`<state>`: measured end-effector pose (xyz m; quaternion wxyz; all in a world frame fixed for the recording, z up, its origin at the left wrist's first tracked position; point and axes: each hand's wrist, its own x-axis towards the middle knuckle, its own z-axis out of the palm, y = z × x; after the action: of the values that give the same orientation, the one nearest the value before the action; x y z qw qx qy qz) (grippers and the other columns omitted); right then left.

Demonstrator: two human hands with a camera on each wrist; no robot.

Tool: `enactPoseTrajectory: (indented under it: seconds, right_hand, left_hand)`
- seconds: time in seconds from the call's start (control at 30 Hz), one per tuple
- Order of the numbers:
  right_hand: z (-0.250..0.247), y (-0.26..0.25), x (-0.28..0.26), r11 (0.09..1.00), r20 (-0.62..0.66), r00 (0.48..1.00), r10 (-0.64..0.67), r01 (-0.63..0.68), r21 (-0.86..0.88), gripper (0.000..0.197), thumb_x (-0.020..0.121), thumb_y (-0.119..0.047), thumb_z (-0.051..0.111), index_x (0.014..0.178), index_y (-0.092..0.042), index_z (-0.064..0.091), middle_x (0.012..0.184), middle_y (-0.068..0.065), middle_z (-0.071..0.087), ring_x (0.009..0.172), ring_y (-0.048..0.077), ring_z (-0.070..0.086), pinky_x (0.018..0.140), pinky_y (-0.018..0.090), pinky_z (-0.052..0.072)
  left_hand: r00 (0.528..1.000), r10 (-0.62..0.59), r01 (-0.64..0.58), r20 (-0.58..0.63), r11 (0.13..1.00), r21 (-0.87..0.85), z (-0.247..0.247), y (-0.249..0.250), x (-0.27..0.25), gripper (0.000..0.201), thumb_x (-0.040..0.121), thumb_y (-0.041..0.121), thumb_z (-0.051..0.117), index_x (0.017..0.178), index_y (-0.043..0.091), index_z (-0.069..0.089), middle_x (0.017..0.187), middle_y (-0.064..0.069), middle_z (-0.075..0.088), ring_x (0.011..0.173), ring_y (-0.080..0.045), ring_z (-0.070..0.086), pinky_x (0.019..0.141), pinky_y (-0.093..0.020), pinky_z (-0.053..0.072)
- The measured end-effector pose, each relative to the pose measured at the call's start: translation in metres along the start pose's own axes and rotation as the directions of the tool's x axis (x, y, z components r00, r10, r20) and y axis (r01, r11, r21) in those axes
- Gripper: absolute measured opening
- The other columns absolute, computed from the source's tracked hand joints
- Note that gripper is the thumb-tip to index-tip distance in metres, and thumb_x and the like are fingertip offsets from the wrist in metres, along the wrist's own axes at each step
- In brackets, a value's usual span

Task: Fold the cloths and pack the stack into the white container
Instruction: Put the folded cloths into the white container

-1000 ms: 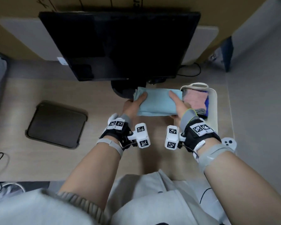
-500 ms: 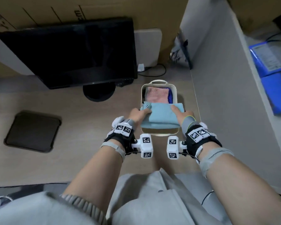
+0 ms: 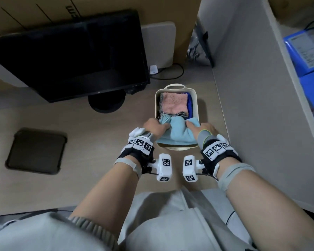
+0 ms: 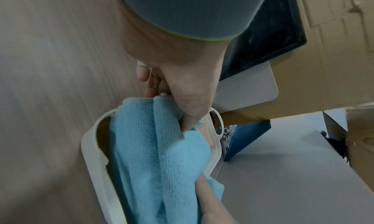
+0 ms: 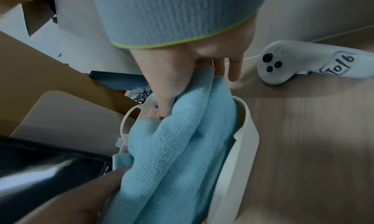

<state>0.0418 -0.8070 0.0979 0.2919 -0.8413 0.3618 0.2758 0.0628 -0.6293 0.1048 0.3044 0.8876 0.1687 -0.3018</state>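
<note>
A folded light-blue cloth (image 3: 178, 132) sits bunched in the near half of the white container (image 3: 194, 98), which stands on the desk beside the grey partition. My left hand (image 3: 155, 126) grips the cloth's left end, and my right hand (image 3: 200, 126) grips its right end. In the left wrist view my left hand (image 4: 182, 102) has its thumb pressed into the cloth (image 4: 153, 155) inside the container's rim (image 4: 91, 147). The right hand (image 5: 182, 82) pinches the cloth (image 5: 182, 147) the same way. A pink cloth (image 3: 174, 102) and a dark blue one (image 3: 189, 104) lie in the container's far half.
A black monitor (image 3: 71, 55) on a round stand (image 3: 106, 103) is at the back left. A dark pad (image 3: 36, 151) lies on the desk at left. The grey partition (image 3: 252, 105) is close to the container's right side. A white controller (image 5: 303, 62) lies near my right hand.
Both hands have carried the light-blue cloth to the right, from in front of the monitor, and lowered it into the container's near half. The flat cloth is now bunched between my hands.
</note>
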Motion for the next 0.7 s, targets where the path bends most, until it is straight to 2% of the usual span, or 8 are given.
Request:
enactPoseTrajectory:
  seconds: [0.13, 0.27, 0.37, 0.43, 0.5, 0.6, 0.63, 0.7]
  right_hand:
    - [0.012, 0.001, 0.002, 1.000, -0.044, 0.999, -0.010, 0.010, -0.010, 0.068, 0.074, -0.068, 0.059, 0.109, -0.010, 0.070, 0.115, 0.016, 0.065, 0.106, 0.033, 0.060, 0.093, 0.036, 0.048]
    - [0.012, -0.005, 0.006, 1.000, -0.044, 0.999, -0.002, 0.002, -0.006, 0.054, 0.074, -0.054, 0.068, 0.108, -0.011, 0.069, 0.116, 0.015, 0.064, 0.106, 0.033, 0.061, 0.086, 0.030, 0.046]
    - [0.016, -0.001, 0.004, 0.996, -0.090, 0.993, -0.081, 0.078, -0.043, 0.041, 0.073, -0.042, 0.071, 0.108, -0.020, 0.068, 0.124, 0.011, 0.055, 0.113, 0.031, 0.054, 0.095, 0.031, 0.042]
    - [0.021, 0.006, 0.004, 0.990, -0.172, 0.976, -0.137, 0.142, 0.018, 0.050, 0.066, -0.033, 0.077, 0.114, -0.027, 0.062, 0.128, 0.008, 0.045, 0.111, 0.028, 0.052, 0.098, 0.034, 0.043]
    - [0.019, 0.010, 0.004, 0.988, -0.256, 0.956, -0.146, 0.155, 0.017, 0.057, 0.061, -0.030, 0.079, 0.112, -0.031, 0.055, 0.125, 0.006, 0.044, 0.105, 0.027, 0.052, 0.094, 0.037, 0.046]
    - [0.007, 0.004, 0.001, 0.988, -0.267, 0.958, -0.108, 0.132, 0.074, 0.048, 0.064, -0.030, 0.078, 0.102, -0.027, 0.050, 0.105, 0.003, 0.055, 0.084, 0.026, 0.057, 0.076, 0.032, 0.049]
    - [0.004, 0.000, 0.001, 0.985, -0.256, 0.962, -0.091, 0.124, 0.117, 0.043, 0.066, -0.030, 0.077, 0.099, -0.025, 0.050, 0.095, 0.001, 0.059, 0.078, 0.025, 0.058, 0.071, 0.028, 0.047]
    - [0.000, -0.010, -0.001, 0.977, -0.255, 0.962, -0.097, 0.140, 0.159, 0.034, 0.068, -0.032, 0.075, 0.094, -0.024, 0.054, 0.080, -0.004, 0.059, 0.072, 0.022, 0.058, 0.066, 0.024, 0.041]
  left_hand:
    - [0.993, 0.114, -0.109, -0.021, 0.981, 0.163, 0.003, -0.006, 0.001, 0.034, 0.081, 0.047, 0.069, 0.100, 0.018, 0.067, 0.086, 0.004, 0.061, 0.074, -0.017, 0.056, 0.065, -0.027, 0.039]
    - [0.976, 0.208, -0.177, -0.070, 0.935, 0.309, 0.008, -0.007, 0.002, 0.029, 0.079, 0.037, 0.068, 0.106, 0.025, 0.066, 0.095, 0.000, 0.066, 0.082, -0.021, 0.061, 0.068, -0.029, 0.046]
    - [0.956, 0.259, -0.203, -0.137, 0.922, 0.329, 0.014, -0.013, 0.006, 0.047, 0.076, 0.029, 0.068, 0.121, 0.025, 0.057, 0.112, -0.006, 0.052, 0.099, -0.027, 0.055, 0.077, -0.039, 0.052]
    - [0.950, 0.237, -0.165, -0.204, 0.934, 0.317, 0.016, -0.014, 0.007, 0.056, 0.075, 0.031, 0.071, 0.126, 0.021, 0.050, 0.115, -0.009, 0.046, 0.098, -0.028, 0.054, 0.077, -0.040, 0.052]
    - [0.951, 0.196, -0.135, -0.239, 0.959, 0.249, 0.016, -0.016, 0.008, 0.046, 0.076, 0.033, 0.071, 0.114, 0.018, 0.050, 0.109, -0.008, 0.050, 0.087, -0.029, 0.058, 0.070, -0.038, 0.051]
    - [0.956, 0.220, -0.176, -0.191, 0.958, 0.226, 0.010, -0.014, 0.007, 0.013, 0.077, 0.032, 0.065, 0.079, 0.028, 0.052, 0.081, 0.001, 0.064, 0.072, -0.025, 0.062, 0.060, -0.028, 0.043]
    - [0.955, 0.245, -0.207, -0.165, 0.954, 0.218, 0.009, -0.012, 0.007, 0.013, 0.078, 0.034, 0.063, 0.071, 0.027, 0.054, 0.076, 0.003, 0.065, 0.070, -0.024, 0.063, 0.060, -0.026, 0.042]
    - [0.970, 0.215, -0.198, -0.115, 0.969, 0.146, 0.005, -0.005, 0.005, 0.016, 0.078, 0.038, 0.061, 0.068, 0.026, 0.060, 0.073, 0.004, 0.066, 0.069, -0.022, 0.062, 0.061, -0.026, 0.044]
